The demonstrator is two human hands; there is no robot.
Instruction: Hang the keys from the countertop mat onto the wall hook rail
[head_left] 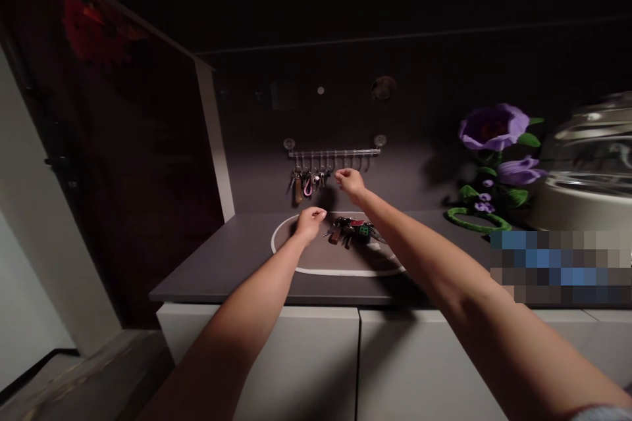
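loose keys: the key pile (353,230) lies below the hook rail (336,153), on the oval mat (345,272), with a brown tag (335,236) and a green-marked black fob (364,230) among the metal. it sits just to the right of the left hand and lower than the right hand, apart from both.
hung keys: the hanging keys (310,181) fill hooks along the left half of the hook rail, with a brown strap (298,189) and a pink loop (308,185) among them. hooks on its right half look bare.
right hand: the right hand (350,184) is raised just below the middle of the hook rail, to the right of the hanging keys. its fingers are curled in, closed to a pinch; whether something small is between the tips, i cannot tell.
left hand: the left hand (309,223) is below the left half of the hook rail, over the oval mat. thumb and fingers are drawn together, closed; any small thing held there is too small to tell.
table: the dark table (212,260) runs below the hook rail, carrying the oval mat.
flowers: purple flowers (494,128) stand to the right of the hook rail, by a green ring (474,225).
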